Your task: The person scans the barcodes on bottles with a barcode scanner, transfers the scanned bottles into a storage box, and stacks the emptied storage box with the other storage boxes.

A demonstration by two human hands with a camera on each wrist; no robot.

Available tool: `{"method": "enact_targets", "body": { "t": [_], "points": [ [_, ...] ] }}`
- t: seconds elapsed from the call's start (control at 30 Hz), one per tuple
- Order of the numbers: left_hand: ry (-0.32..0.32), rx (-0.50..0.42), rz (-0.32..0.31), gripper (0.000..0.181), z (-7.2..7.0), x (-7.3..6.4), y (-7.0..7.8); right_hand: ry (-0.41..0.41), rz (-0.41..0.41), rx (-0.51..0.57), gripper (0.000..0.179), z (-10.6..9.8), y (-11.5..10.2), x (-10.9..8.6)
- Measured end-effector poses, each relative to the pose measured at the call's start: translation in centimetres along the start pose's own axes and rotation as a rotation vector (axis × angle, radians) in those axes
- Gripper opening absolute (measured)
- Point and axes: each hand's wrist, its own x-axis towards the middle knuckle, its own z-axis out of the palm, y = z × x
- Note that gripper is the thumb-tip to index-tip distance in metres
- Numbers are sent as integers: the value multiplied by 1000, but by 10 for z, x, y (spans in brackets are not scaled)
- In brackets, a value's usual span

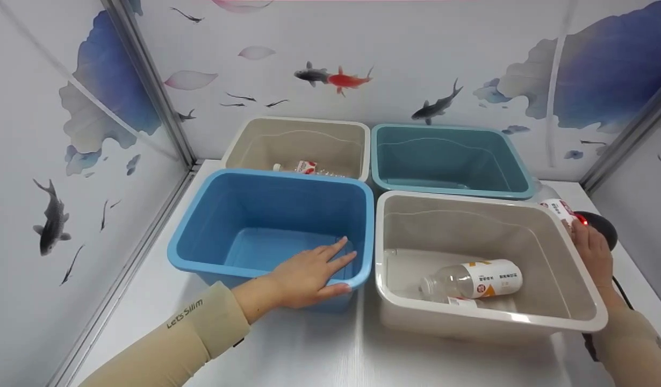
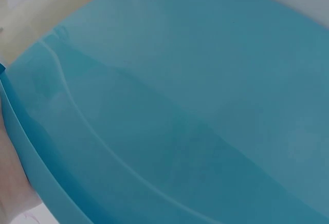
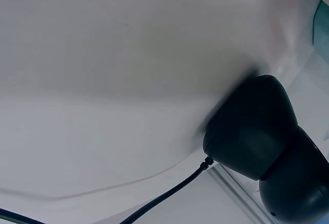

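My left hand (image 1: 309, 277) lies over the front right corner of the blue bin (image 1: 271, 173), its fingers spread and nearly straight above the rim. In the left wrist view, part of that hand shows at the bin's edge. My right hand (image 1: 594, 252), right of the light grey bin (image 1: 416, 314), holds a clear plastic bottle (image 1: 559, 209) with a red and white label. Beside that bottle stands a black scanner (image 1: 604, 228) with a red light; its dark body (image 3: 252, 126) and cable fill part of the right wrist view. The bin's wall hides part of the right grip.
Inside the light grey bin lies a clear bottle (image 1: 497, 278) with a white and orange label, another label partly showing beneath. Behind stand a beige bin (image 1: 298, 122) holding a red-labelled bottle (image 1: 307, 167) and a teal bin (image 1: 448, 129). Printed walls enclose the white table (image 1: 330, 355).
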Motion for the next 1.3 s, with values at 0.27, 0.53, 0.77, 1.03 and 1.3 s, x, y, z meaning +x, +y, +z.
{"method": "enact_targets", "body": {
  "t": [0.27, 0.53, 0.77, 1.03, 1.3],
  "points": [
    [-7, -5, -4, 70, 0, 0, 0, 28, -28, 8, 44, -6, -7, 6],
    [-2, -5, -1, 68, 0, -1, 1, 130, 41, -126, 21, -10, -8, 15],
    [26, 12, 17, 67, 1, -1, 1, -19, 122, -109, 33, -27, -5, 28],
    [12, 4, 2, 68, 1, 0, 1, -67, 262, -84, 60, -49, 7, 46],
    [9, -7, -9, 68, 2, -1, 1, -115, 676, 114, 68, -72, 14, 77]
  ]
}}
